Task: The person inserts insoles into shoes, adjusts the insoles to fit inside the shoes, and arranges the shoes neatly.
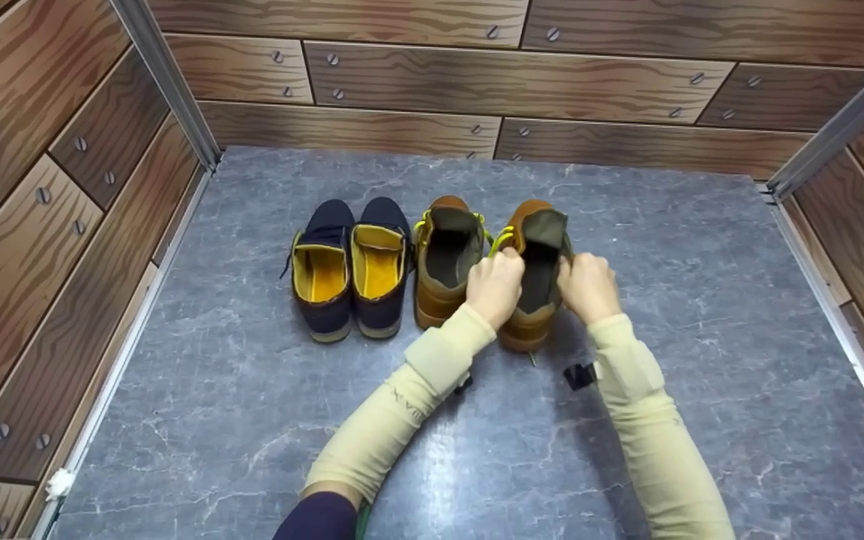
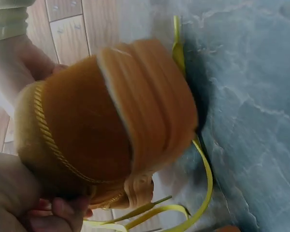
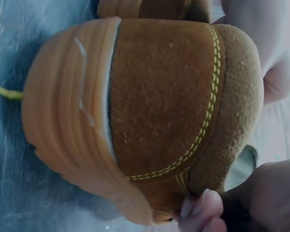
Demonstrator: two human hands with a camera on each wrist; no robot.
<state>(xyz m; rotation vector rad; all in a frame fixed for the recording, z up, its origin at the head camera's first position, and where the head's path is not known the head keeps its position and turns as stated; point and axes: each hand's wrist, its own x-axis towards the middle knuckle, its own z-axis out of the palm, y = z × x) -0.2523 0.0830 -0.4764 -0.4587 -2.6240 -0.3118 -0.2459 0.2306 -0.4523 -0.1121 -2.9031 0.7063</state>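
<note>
Both hands hold a brown suede shoe [image 1: 528,330] with a dark grey-green lining, at the right end of a row. My left hand [image 1: 496,283] grips the left side of its collar, and my right hand [image 1: 588,285] pinches the right side. In the right wrist view, fingertips [image 3: 203,208] curl over the collar edge behind the yellow-stitched heel. A yellow lace [image 2: 206,179] loops beside and under the sole in the left wrist view. Left of it stands the matching brown shoe [image 1: 438,304]. I cannot tell whether the held shoe's sole touches the floor.
Two navy shoes with yellow lining, one [image 1: 327,319] beside the other [image 1: 379,311], stand left of the brown ones, toes toward the back. The grey marbled floor [image 1: 252,420] is bounded by wood-patterned walls [image 1: 417,75] with metal edge strips.
</note>
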